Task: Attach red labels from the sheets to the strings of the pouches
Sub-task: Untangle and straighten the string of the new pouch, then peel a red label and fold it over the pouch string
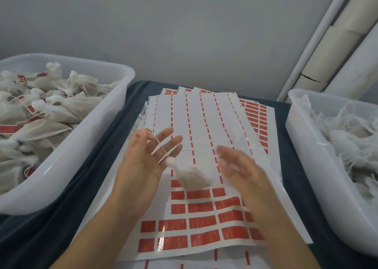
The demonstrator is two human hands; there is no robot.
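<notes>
Left hand [143,156], fingers spread, carries the thin white string [161,149] looped over them; a small white mesh pouch [190,175] hangs from it above the sheet of red rectangular labels [202,221]. Right hand [243,170] blurred, grip apart, holding nothing.

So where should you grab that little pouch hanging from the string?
Probably by its tied neck, coming from the right. The pouch dangles from a string looped across the left hand and its fingers, so the left side is blocked. The knot is the narrow, firm part; the belly below is soft. The right hand is free and close.
</notes>
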